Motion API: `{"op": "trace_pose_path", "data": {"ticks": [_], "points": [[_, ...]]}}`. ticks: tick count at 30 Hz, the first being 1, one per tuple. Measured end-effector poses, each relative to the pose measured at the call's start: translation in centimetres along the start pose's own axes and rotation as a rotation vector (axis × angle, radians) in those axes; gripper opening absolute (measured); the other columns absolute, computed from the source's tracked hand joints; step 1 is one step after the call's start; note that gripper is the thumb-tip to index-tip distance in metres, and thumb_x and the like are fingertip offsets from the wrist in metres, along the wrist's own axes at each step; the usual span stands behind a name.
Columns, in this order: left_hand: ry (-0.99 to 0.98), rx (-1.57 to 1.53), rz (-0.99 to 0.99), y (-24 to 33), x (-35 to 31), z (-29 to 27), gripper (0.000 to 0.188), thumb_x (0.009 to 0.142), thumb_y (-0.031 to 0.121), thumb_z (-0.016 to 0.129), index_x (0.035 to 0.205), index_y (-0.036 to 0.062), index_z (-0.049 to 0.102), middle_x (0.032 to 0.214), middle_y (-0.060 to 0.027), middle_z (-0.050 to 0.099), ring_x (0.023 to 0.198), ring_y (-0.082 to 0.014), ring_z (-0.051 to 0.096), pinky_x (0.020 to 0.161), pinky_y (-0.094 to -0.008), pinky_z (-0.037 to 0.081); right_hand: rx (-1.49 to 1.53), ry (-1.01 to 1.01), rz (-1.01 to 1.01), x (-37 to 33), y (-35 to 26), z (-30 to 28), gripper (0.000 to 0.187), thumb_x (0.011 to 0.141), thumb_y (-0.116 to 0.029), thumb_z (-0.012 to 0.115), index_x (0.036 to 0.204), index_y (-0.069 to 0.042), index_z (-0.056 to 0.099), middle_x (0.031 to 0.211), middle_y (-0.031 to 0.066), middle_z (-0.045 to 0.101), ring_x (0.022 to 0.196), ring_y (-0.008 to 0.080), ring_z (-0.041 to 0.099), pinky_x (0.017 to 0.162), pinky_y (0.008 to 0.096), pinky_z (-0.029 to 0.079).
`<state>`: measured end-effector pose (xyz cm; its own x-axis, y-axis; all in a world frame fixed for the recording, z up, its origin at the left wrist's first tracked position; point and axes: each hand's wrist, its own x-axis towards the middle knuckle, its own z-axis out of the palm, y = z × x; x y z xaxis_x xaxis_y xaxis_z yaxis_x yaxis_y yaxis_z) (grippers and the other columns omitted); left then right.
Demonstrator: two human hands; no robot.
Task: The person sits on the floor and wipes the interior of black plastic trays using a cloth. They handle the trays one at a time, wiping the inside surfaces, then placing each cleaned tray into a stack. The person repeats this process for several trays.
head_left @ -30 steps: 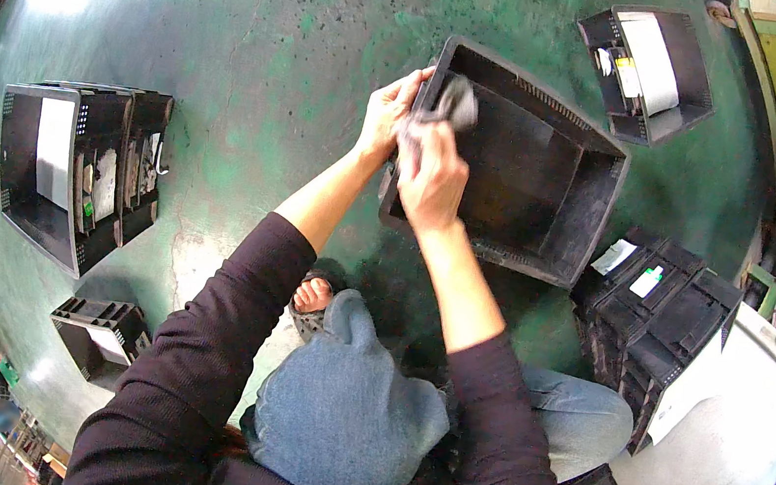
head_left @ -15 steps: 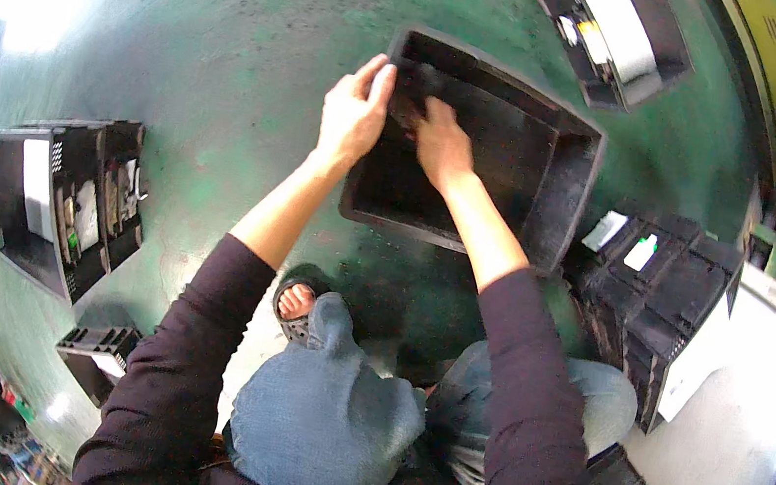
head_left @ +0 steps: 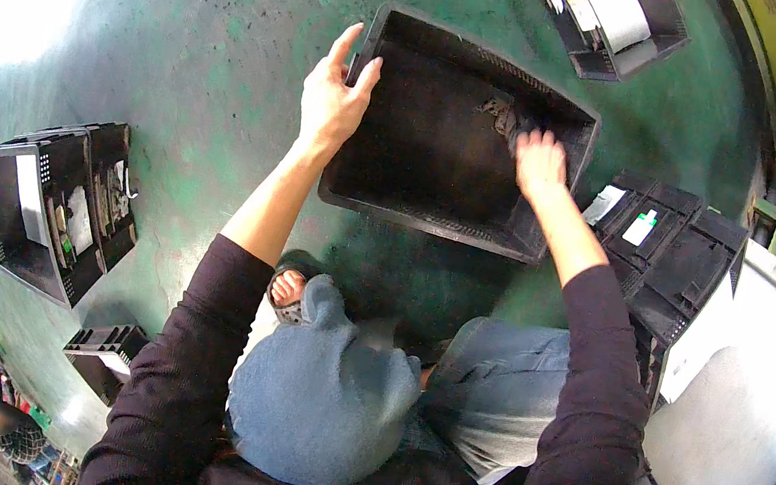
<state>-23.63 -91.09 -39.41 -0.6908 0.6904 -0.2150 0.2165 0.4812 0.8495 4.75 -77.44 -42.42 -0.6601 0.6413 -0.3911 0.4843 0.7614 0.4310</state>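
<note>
Here is the work: a large black rectangular plastic bin (head_left: pixel 413 132), open-topped, sits in front of the person over the worn green floor (head_left: pixel 232 82). Inside it, toward the bin's right end, lies a crumpled grey-brown and dark cloth (head_left: pixel 498 112), partly covered. The right hand (head_left: pixel 537 156) is on it, fingers curled over the dark part, seemingly gripping it, though blur hides the fingertips. Over at the bin's left wall, the left hand (head_left: pixel 337 96) has the rim between thumb and stretched fingers, a light, steadying hold.

This looks like a wiping step, now at the bin's right end. The next move calls for firm pressure into that right corner, with the left hand bracing the bin so it can't skid.

Just off the bin's right side, a stack of black ribbed plastic crates (head_left: pixel 689 285) carries a white-and-green label (head_left: pixel 641 227). Beyond the bin's far right corner, another black crate (head_left: pixel 670 34) holds a curved white sheet (head_left: pixel 612 4). Well left of the bin, black crates stand side by side (head_left: pixel 116 234), a smaller black crate (head_left: pixel 101 346) nearer the person. Farthest out, beyond those, a co-worker (head_left: pixel 19 434) shows, small.
</note>
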Motion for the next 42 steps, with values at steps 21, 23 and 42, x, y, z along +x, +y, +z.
{"op": "trace_pose_path", "data": {"ticks": [21,23,42], "points": [[-0.002,0.069,0.064,-0.2,0.1,-0.1,0.047,0.086,0.033,0.06,0.131,0.0267,0.05,0.097,-0.0187,0.062,0.09,-0.0301,0.06,0.084,-0.0373,0.046,0.573,-0.613,0.016,-8.2,-2.3,-6.8,0.03,0.083,-0.026,0.046,0.093,-0.012,0.07,0.102,0.0135,0.066,0.098,0.0317,0.063,0.081,0.0442,0.052],[0.019,0.112,0.094,0.0,0.0,-0.1,0.047,0.086,0.033,0.06,0.131,0.0254,0.051,0.096,-0.0185,0.062,0.09,-0.0303,0.06,0.083,-0.037,0.046,0.54,-0.537,-0.15,-4.7,-7.4,-8.7,0.03,0.082,-0.027,0.047,0.086,-0.007,0.07,0.096,0.0161,0.067,0.09,0.0338,0.065,0.076,0.0468,0.052],[0.083,0.106,0.132,-0.9,-1.0,1.1,0.046,0.085,0.037,0.058,0.13,0.0315,0.05,0.089,-0.0199,0.056,0.087,-0.036,0.06,0.079,-0.0435,0.048,0.966,-0.422,-0.233,3.5,-18.4,-9.8,0.041,0.078,-0.034,0.057,0.103,-0.003,0.066,0.107,0.0179,0.064,0.102,0.0316,0.061,0.089,0.0424,0.047]]}}
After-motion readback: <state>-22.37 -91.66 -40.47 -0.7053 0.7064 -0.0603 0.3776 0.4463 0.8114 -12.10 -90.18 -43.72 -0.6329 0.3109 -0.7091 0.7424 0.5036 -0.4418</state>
